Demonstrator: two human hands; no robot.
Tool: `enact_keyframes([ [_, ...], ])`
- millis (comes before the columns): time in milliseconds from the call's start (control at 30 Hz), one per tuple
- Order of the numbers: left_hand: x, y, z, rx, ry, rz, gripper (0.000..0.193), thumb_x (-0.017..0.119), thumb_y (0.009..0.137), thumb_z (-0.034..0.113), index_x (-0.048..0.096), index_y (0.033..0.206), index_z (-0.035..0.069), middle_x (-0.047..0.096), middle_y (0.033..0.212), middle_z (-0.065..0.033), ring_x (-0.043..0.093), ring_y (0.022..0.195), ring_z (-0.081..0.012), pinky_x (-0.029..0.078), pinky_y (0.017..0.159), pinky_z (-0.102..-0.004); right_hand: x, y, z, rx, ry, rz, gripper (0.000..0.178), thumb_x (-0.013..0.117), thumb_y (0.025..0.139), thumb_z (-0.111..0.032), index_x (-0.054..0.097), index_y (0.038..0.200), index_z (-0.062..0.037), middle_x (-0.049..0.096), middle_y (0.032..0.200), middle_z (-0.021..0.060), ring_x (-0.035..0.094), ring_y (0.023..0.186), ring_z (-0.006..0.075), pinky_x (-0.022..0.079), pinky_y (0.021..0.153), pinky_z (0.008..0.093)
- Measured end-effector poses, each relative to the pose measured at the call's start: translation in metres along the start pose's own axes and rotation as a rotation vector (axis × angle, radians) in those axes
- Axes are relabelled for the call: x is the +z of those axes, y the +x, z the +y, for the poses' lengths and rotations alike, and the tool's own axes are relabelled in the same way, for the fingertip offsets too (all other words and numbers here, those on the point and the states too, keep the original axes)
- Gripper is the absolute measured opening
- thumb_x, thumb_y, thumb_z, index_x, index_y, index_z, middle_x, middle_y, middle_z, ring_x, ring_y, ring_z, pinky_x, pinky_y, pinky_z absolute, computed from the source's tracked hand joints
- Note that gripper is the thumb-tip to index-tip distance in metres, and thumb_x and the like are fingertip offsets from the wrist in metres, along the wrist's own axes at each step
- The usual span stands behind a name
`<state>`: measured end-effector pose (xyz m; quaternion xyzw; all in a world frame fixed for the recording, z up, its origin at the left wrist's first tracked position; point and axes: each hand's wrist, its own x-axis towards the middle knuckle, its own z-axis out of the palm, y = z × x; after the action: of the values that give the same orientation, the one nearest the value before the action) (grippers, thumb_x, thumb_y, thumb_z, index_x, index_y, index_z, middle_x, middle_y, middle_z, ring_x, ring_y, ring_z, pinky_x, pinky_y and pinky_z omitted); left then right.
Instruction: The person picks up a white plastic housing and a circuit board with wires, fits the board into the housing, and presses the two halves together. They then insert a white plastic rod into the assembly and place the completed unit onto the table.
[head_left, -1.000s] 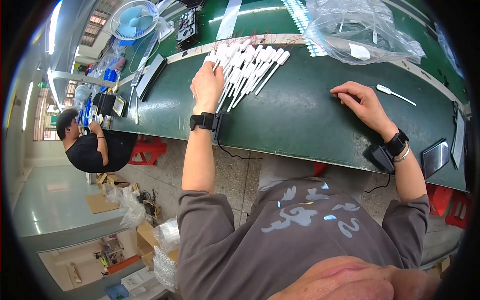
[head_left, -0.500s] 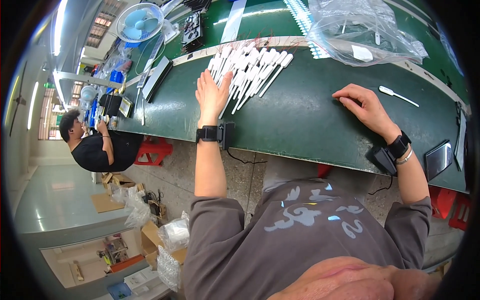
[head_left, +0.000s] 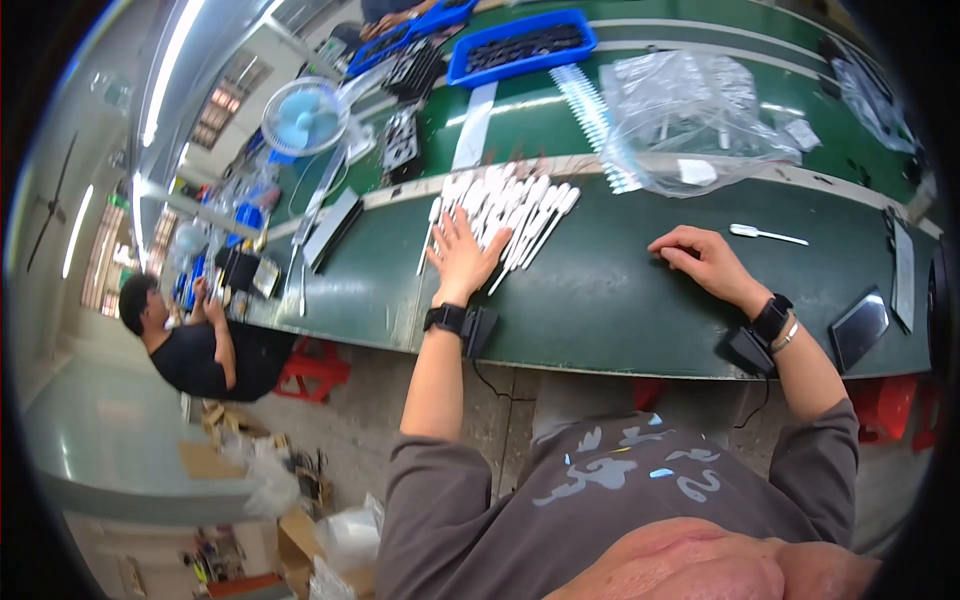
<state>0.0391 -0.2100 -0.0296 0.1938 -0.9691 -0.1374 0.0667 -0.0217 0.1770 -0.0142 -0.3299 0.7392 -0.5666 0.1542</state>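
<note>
My left hand [head_left: 464,268] lies with fingers spread on the near left side of a pile of white sticks [head_left: 548,222]. Each stick is thin, with a wider bulb-like end, and fine reddish wires show behind the pile. Whether the palm presses on any stick is hidden. To the right, my right hand [head_left: 712,266] rests on the green tabletop [head_left: 600,310], loosely curved, thumb apart from the forefinger, with nothing seen in it. Beyond it lies one single white stick [head_left: 768,234], its bulb end toward the left.
A clear plastic bag [head_left: 700,125] and a light-blue toothed strip [head_left: 595,125] lie behind the pile. Farther back is a blue tray [head_left: 465,72] of dark parts. A phone [head_left: 858,328] sits at the right. A fan [head_left: 305,118] and a seated person [head_left: 190,345] are at the left.
The view has tilted, bringing the blue tray into sight. My left hand's fingers have spread wider, over the pile's near left side. My right hand looks about the same.
</note>
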Motion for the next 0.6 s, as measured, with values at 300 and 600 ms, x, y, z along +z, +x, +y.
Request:
enact_keyframes([
  [300,-0.120,-0.055,0.109,0.420,-0.967,0.152,0.021,0.064,0.094,0.014,0.069,0.104,-0.004,0.071,0.095,-0.0176,0.067,0.093,-0.0308,0.050,0.093,-0.0423,-0.052,-0.030,-0.095,-0.504,0.064,0.541,0.025,0.051,0.103,-0.011,0.064,0.122,-0.0003,0.066,0.102,0.0060,0.059,0.082,0.0101,0.049,0.076,0.0240],
  [600,-0.222,-0.172,0.198,1.346,-1.809,0.337,0.039,0.047,0.101,0.031,0.062,0.081,0.000,0.063,0.098,-0.0149,0.056,0.092,-0.0267,0.046,0.090,-0.0465,-0.083,-0.093,-0.213,-1.116,-0.617,0.623,0.032,0.048,0.104,-0.019,0.057,0.125,0.0036,0.064,0.113,0.0156,0.063,0.099,0.0266,0.049,0.091,0.0365],
])
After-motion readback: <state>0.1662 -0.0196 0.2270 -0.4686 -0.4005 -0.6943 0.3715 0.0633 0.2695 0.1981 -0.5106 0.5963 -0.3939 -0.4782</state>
